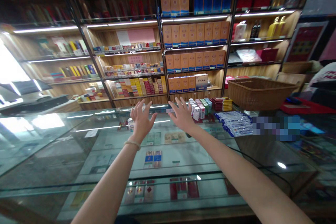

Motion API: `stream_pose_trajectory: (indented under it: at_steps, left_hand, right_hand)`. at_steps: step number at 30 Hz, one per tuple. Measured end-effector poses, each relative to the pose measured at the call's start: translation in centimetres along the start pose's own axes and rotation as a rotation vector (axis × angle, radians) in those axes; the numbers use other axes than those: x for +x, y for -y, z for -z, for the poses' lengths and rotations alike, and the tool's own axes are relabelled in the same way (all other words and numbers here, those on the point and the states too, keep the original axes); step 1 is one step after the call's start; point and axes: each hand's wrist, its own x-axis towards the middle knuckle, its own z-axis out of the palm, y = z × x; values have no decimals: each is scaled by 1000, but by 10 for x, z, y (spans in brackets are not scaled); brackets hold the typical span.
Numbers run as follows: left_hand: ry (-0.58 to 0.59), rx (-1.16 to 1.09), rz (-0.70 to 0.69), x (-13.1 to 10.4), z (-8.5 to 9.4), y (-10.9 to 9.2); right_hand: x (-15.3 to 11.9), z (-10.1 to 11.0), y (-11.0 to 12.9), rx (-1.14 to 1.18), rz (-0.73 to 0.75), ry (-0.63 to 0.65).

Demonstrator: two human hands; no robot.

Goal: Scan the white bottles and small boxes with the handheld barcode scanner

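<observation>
Both my arms stretch forward over a glass display counter. My left hand, with a pale bangle at its wrist, has its fingers spread and holds nothing. Some small white item shows partly behind it, too hidden to name. Across from it, my right hand is likewise spread, with nothing in it. Just right of that hand stand several small cylindrical containers in white, pink and green. Under the glass lie flat packs, among them a blue-and-gold pair.
Blue-and-white packets and a stack of red-and-yellow packs lie at the right. Behind them stands a wicker basket. A dark cable crosses the counter. Shelves hold orange boxes. A person's sleeve shows far right.
</observation>
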Motion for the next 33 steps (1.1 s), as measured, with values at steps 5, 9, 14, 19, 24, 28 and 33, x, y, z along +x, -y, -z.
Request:
stream_pose_trajectory:
  at_steps: [5,9,14,19,24,28,33]
  left_hand:
    - [-12,-51,-37,7,-16,-34]
    - [-10,-80,-28,8,-31,-57]
    - [3,-112,-36,10,-48,-79]
    - [25,-118,-48,16,-55,-96]
    - [40,-152,-23,22,-64,-116]
    - [57,-181,-33,21,-77,-132]
    - [75,-202,-63,19,-90,-140]
  right_hand:
    - [-13,14,-42,-65,-42,-59]
    - [-23,16,-69,-106,-73,-81]
    - [-28,23,-93,-160,-99,-71]
    - [-28,34,-118,-210,-107,-101]
    - [-33,38,-142,-222,-119,-122]
    - [-37,38,-156,-231,-125,-122]
    - [-38,34,-169,-241,-119,-108]
